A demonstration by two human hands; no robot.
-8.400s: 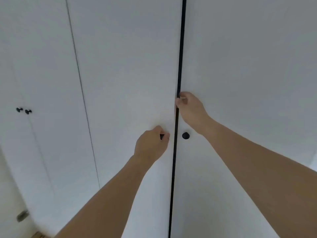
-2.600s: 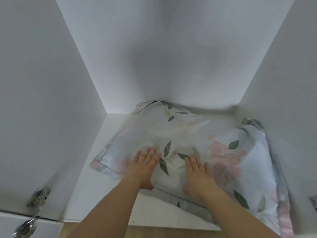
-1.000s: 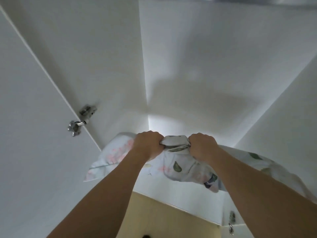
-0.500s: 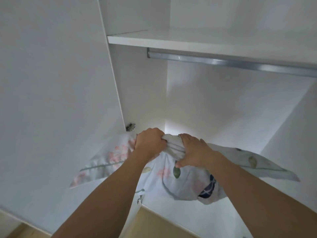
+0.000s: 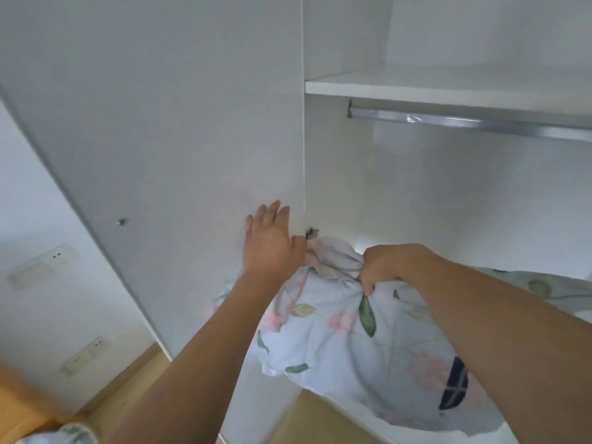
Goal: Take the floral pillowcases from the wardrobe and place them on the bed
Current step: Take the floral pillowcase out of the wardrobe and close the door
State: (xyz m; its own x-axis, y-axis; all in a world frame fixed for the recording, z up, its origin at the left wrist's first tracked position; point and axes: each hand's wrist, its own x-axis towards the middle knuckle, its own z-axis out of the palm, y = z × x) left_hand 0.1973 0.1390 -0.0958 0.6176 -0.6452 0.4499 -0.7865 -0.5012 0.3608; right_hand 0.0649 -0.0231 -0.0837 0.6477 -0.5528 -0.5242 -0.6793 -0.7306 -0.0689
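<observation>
right hand [image 5: 381, 267]: fist clenched tight on a bunched-up wad of the floral pillowcases [image 5: 349, 344], knuckles up, thumb tucked under the fabric

left hand [image 5: 272, 245]: let go of everything, palm flat with fingers spread, up against the inner face of the open wardrobe door [image 5: 179, 149], pretty much touching it near the hinge edge

floral pillowcases: hanging in a loose bundle off my right fist, in front of the open wardrobe, lifted clear of the wardrobe floor. Pale blue-white cloth with pink flowers and green leaves, plus a dark navy patch low on the right side. One tail of it trails off to the far right behind my right forearm

hinge [image 5: 311, 233]: small metal one on the door edge, just right of my left thumb, sitting right above the top of the bunched fabric

wardrobe inside: white shelf [image 5: 448, 86] up top, silver hanging rail [image 5: 464, 121] right under it

wardrobe floor [image 5: 368, 415]: white panel edge showing below the bundle

left side of scene: white wall with a couple of wall sockets [image 5: 41, 262], wood floor [image 5: 19, 415] near the bottom left

bottom left corner: a scrap of light patterned fabric, can't tell what it is
</observation>
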